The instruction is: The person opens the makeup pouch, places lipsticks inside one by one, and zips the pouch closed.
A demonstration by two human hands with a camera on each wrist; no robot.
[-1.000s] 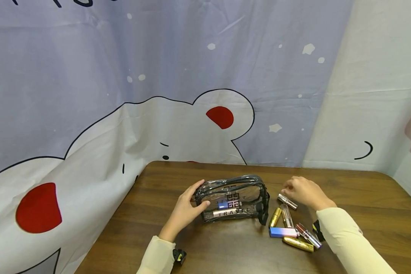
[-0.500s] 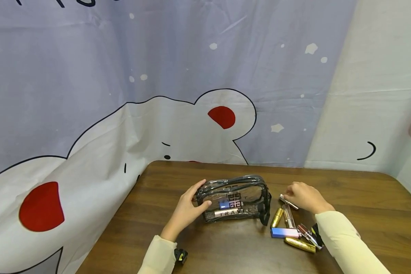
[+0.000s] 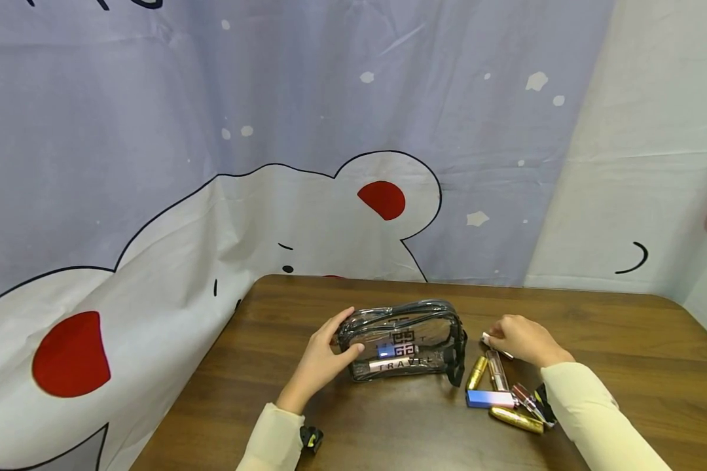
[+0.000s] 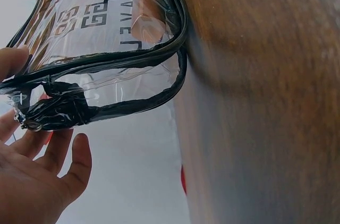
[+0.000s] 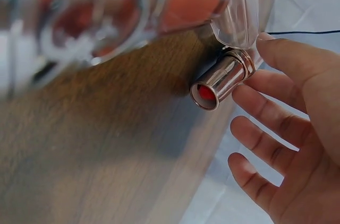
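Note:
A clear travel bag point(image 3: 430, 340) with black piping stands on the table. My left hand point(image 3: 318, 366) holds its left end, thumb on the front, other fingers behind. Through its wall show a blue item point(image 3: 385, 351) and a pale tube point(image 3: 383, 365). To the right, my right hand point(image 3: 527, 340) pinches a small shiny lipstick tube point(image 5: 226, 78) at the far side of a pile of cosmetics. Its round end shows red inside in the right wrist view; in the head view my fingers cover most of it.
Near my right hand lie a clear tube point(image 3: 497, 371), two gold tubes point(image 3: 476, 373), a blue-to-pink stick point(image 3: 490, 399) and a red-and-silver tube point(image 3: 524, 396). The wooden table point(image 3: 389, 425) ends at a printed cloth point(image 3: 477, 163) behind.
My right hand has come down a little onto the silvery lipstick tube and now covers most of it. My left hand keeps its hold on the bag.

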